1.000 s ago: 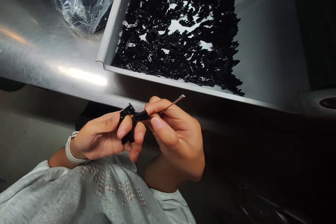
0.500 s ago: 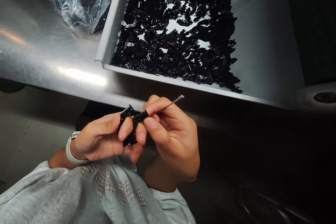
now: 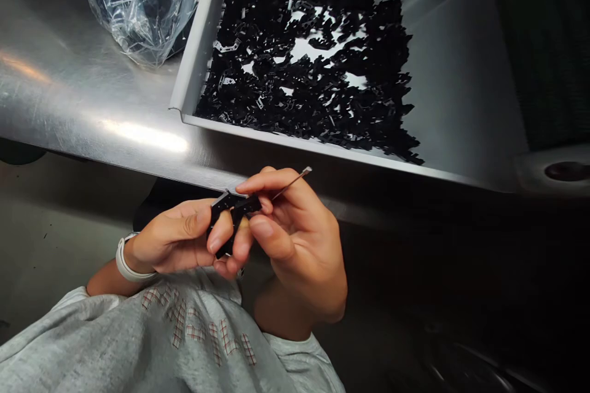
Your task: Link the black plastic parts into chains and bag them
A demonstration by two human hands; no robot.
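Left hand (image 3: 173,239), right hand (image 3: 297,249), one black part (image 3: 235,212), one metal pick (image 3: 290,184)

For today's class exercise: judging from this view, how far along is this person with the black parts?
Done: the clear plastic bag already holds dark pieces, though whether they are finished cannot be told. In hand: the left hand and right hand grip a black part, with a thin metal rod at the right hand. Left: a large heap of black parts in the steel tray.

The left hand (image 3: 170,239) and right hand (image 3: 299,245) are held close together, fingers curled and thumbs pinching inward, their fingertips just beside each other. The left forearm (image 3: 106,279) and right forearm (image 3: 276,316) angle inward from below.
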